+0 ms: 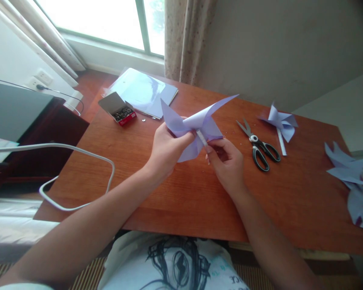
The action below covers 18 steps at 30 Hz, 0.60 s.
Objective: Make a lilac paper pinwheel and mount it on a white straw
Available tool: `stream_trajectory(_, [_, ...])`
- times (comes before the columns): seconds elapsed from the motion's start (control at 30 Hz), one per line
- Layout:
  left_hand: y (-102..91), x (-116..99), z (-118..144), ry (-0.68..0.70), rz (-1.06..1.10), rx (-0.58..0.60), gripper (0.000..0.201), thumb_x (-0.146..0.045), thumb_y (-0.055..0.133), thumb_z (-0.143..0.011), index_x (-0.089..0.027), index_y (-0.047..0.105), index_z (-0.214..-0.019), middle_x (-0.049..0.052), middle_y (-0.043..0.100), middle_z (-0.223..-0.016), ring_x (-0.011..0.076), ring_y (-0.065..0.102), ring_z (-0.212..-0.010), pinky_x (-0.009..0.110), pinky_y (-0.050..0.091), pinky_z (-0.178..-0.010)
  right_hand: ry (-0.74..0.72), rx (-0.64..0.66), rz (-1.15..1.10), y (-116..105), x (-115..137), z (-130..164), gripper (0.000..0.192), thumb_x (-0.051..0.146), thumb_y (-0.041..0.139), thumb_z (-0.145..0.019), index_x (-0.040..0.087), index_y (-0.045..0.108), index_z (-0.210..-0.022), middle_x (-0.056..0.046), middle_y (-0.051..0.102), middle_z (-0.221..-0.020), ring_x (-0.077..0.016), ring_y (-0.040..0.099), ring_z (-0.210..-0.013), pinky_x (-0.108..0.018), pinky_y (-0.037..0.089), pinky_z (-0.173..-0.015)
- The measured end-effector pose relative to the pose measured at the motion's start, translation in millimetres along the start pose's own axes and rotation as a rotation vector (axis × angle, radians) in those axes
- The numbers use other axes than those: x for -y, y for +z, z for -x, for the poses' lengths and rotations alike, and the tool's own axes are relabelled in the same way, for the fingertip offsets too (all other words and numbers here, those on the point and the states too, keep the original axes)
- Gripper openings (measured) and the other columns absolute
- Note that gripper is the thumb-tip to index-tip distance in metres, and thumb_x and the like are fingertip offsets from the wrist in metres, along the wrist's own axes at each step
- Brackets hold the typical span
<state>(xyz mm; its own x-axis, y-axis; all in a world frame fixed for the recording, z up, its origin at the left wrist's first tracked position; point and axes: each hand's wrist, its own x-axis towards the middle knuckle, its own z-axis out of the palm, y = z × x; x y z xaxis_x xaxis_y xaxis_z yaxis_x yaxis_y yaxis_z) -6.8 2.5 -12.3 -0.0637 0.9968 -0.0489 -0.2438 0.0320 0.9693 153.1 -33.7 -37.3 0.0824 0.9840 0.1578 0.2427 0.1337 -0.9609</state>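
Observation:
A pale purple paper pinwheel (202, 117) is held above the middle of the table, its curled blades spread wide. My left hand (167, 147) grips it near the centre, with the thumb pressed by the top of a short white paper stick (201, 137). My right hand (228, 161) pinches the lower end of that stick between thumb and fingers. The blades hide part of the left fingers. To the right of my hands lie scissors (255, 141) with black and white handles, their blades slightly apart.
A finished-looking pinwheel (280, 121) lies beyond the scissors. Purple paper pieces (347, 169) lie at the right edge. An opened red box (127, 117) of small metal pins and a stack of paper (142, 90) stand back left. A white cable (110, 161) loops over the table's left side.

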Motion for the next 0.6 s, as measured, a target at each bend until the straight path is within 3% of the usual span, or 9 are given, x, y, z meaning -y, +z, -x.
stream_trajectory(0.2, [1.1,-0.1,0.3,-0.009,0.019,-0.002,0.027,-0.018,0.076,-0.069,-0.015,0.072,-0.096,0.003,0.074,-0.091,0.0196,0.068,-0.085,0.028,0.054,-0.078,-0.219,-0.031,0.279,-4.1,2.8,0.1,0.007,0.032,0.066,-0.093,0.026,0.069,-0.092,-0.003,0.067,-0.09,-0.0173,0.063,-0.076,-0.031,0.052,-0.066])
stream_trajectory(0.6, [1.0,0.2,1.3,-0.061,0.113,0.042,0.032,-0.021,0.081,-0.07,-0.016,0.072,-0.1,0.003,0.074,-0.093,0.0185,0.068,-0.085,0.027,0.053,-0.078,-0.282,-0.076,0.372,-8.7,5.8,-1.7,0.006,0.029,0.064,-0.094,0.028,0.069,-0.092,-0.004,0.068,-0.09,-0.0193,0.063,-0.08,-0.032,0.051,-0.07])
